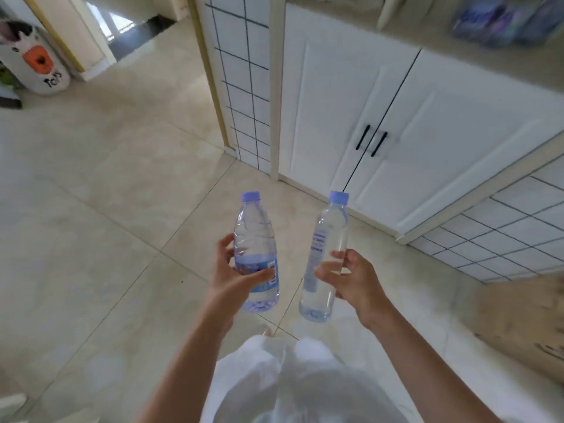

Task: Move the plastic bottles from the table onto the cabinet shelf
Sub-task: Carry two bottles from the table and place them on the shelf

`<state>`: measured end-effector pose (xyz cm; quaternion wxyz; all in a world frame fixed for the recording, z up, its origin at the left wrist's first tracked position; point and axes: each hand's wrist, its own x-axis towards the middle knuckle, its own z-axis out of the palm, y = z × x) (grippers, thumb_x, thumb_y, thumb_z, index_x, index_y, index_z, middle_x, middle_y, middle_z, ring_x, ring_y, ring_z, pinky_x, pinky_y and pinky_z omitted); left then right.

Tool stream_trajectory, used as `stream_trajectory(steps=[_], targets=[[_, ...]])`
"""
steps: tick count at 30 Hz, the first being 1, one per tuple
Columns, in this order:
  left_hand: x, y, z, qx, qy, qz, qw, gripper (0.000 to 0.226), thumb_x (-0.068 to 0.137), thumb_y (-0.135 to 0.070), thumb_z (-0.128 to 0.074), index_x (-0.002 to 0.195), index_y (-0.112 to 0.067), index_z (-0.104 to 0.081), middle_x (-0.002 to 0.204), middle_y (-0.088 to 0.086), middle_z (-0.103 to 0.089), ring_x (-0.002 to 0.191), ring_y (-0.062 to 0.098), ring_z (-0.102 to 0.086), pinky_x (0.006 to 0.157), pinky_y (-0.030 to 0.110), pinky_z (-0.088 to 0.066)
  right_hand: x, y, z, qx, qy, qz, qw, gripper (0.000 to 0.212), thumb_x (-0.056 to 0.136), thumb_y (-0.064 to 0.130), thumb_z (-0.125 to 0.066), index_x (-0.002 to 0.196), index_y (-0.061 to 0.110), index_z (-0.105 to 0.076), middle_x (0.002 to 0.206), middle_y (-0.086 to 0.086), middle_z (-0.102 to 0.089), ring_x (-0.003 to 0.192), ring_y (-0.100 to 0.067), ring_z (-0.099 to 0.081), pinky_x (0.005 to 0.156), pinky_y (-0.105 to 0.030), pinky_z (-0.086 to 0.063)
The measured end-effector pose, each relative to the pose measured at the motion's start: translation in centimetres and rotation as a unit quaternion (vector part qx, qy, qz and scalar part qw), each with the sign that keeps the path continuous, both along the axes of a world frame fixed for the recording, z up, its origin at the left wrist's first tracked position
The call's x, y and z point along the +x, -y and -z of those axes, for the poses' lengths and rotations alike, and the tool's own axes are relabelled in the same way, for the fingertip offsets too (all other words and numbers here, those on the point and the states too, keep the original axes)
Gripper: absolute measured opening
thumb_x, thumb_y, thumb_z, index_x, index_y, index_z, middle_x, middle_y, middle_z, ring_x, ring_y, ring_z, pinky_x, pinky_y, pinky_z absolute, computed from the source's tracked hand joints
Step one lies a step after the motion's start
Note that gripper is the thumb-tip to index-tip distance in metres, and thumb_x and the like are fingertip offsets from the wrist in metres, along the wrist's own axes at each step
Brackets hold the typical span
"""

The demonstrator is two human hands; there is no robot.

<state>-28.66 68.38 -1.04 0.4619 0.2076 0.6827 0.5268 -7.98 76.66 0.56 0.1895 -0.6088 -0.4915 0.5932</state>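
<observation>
I hold two clear plastic bottles with lilac caps out in front of me, above the tiled floor. My left hand (236,274) grips the wider bottle (254,239) around its blue label. My right hand (351,277) grips the slimmer bottle (328,239) at its middle. Both bottles stand nearly upright, caps pointing away from me. Ahead and to the right is the white cabinet (396,123), its two doors shut, black handles at the centre. Its beige shelf top (473,53) carries blurred blue-wrapped packs (500,19) at the far right.
A white gridded panel with a wooden frame (241,87) stands left of the cabinet. A wooden table edge (525,328) shows at the right. A round white toy bin (33,62) sits far left beside a doorway. Beige floor tiles (106,193) spread between me and the cabinet.
</observation>
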Motion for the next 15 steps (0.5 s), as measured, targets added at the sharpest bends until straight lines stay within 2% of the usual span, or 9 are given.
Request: stream_trajectory(steps=[6,11,15], targets=[[1.5,-9.5,-0.3,-0.004,0.003,0.107,0.994,0.081,0.058,0.002,-0.089,0.117,-0.038,-0.050,0.112,0.001,-0.063,0.080,0.005,-0.071,0.061,0.018,-0.055,3.0,-5.2,-0.6,0.013,0.018,0.103,0.994,0.049,0.071,0.025,-0.084,0.110,0.020,-0.055,0.105,0.001,-0.068,0.088,-0.014,-0.068,0.084,-0.042,-0.058],[4.2,-15.5,-0.6,-0.005,0.002,0.142,0.990,0.085,0.058,0.002,-0.089,0.126,-0.031,-0.047,0.113,0.001,-0.062,0.079,0.003,-0.071,0.060,0.017,-0.055,6.2,-9.5,-0.4,0.021,0.020,0.147,0.989,0.062,0.067,0.028,-0.086,0.119,0.017,-0.054,0.106,0.002,-0.067,0.087,-0.013,-0.068,0.083,-0.041,-0.058],[8.2,-22.1,-1.1,0.008,-0.008,0.169,0.986,0.085,0.059,0.001,-0.089,0.125,-0.032,-0.047,0.114,0.000,-0.064,0.086,0.011,-0.071,0.067,0.026,-0.058,10.3,-14.9,-0.5,0.033,0.022,0.170,0.985,0.063,0.064,0.032,-0.087,0.117,0.020,-0.055,0.105,0.002,-0.068,0.087,-0.014,-0.069,0.081,-0.041,-0.059]])
